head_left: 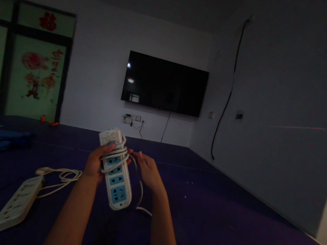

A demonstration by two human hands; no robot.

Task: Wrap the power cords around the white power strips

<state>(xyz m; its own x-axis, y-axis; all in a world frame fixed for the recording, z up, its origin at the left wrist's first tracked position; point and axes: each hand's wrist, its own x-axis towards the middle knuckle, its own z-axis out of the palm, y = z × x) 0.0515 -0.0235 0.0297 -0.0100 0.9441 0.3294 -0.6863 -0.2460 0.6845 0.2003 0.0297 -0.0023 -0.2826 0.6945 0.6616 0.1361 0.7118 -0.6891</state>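
Head view, left hand [94, 166] gripping power strip [118, 185], right hand [147, 170] pinching cord [140, 193]

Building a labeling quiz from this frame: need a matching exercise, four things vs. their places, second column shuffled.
1. blue-socket power strip
2. plain white power strip
3. TV
4. black cable

A. hanging down the right wall
B. lying on the purple floor
C. mounted on the far wall
D. in the left hand, cord wound around it

Pairs: 1-D, 2-B, 3-C, 4-A
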